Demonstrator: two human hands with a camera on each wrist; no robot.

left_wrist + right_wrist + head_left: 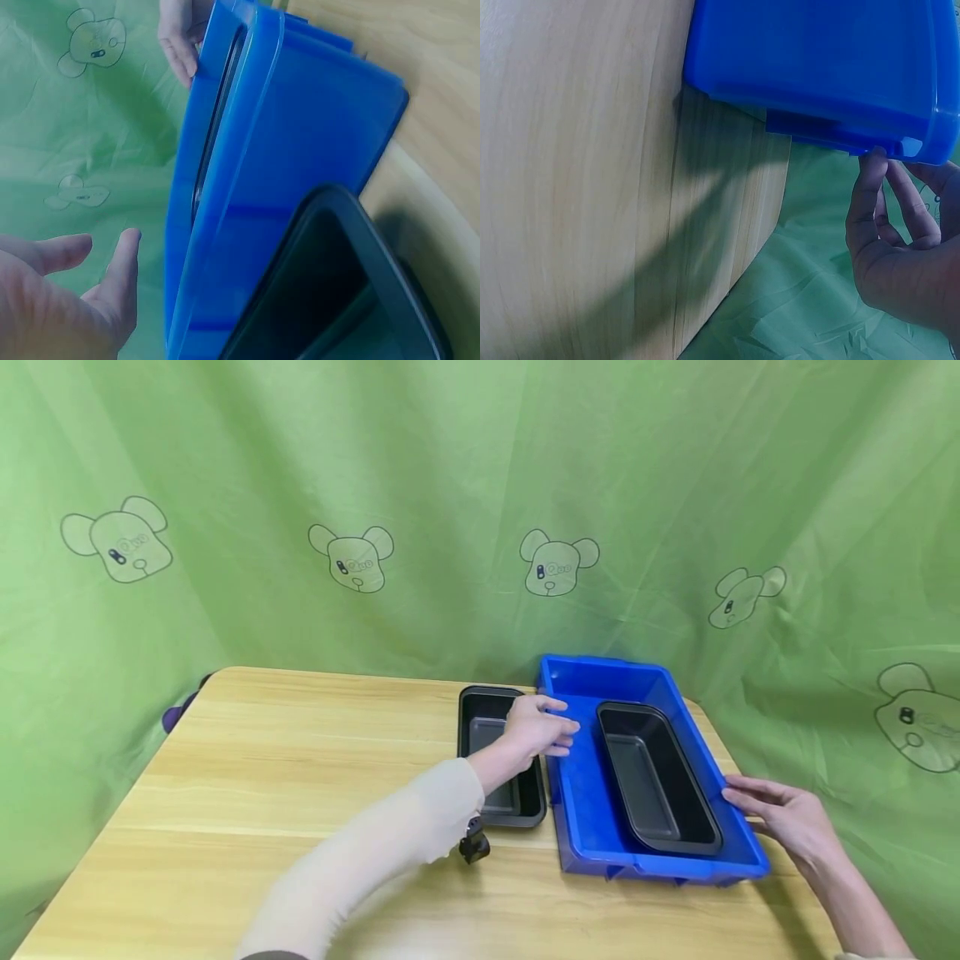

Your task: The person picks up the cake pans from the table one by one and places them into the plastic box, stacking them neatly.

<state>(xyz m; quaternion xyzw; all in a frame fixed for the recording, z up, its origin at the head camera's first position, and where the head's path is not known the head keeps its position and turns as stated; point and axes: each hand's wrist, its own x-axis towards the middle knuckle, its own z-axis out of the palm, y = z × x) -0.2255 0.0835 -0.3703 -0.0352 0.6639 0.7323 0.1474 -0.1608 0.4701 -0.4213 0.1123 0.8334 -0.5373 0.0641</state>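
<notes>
A blue plastic bin point(588, 827) stands at the right of the table, with a dark loaf pan point(645, 777) lying inside it. A second dark loaf pan point(480, 727) rests on the table along the bin's left side. My left hand point(536, 727) reaches over this second pan to the bin's left rim, its fingers spread and nothing held. In the left wrist view, the thumb and a finger stand apart beside the bin. My right hand point(783, 818) holds the bin's right rim by the fingertips. The right wrist view shows its fingers point(866, 195) against the rim's underside.
The wooden table point(300, 760) extends to the left. Behind it and at both sides hangs a green curtain point(450, 460) with printed animal heads. A small black device point(474, 842) is at the left wrist. Something purple point(174, 717) shows beyond the table's left edge.
</notes>
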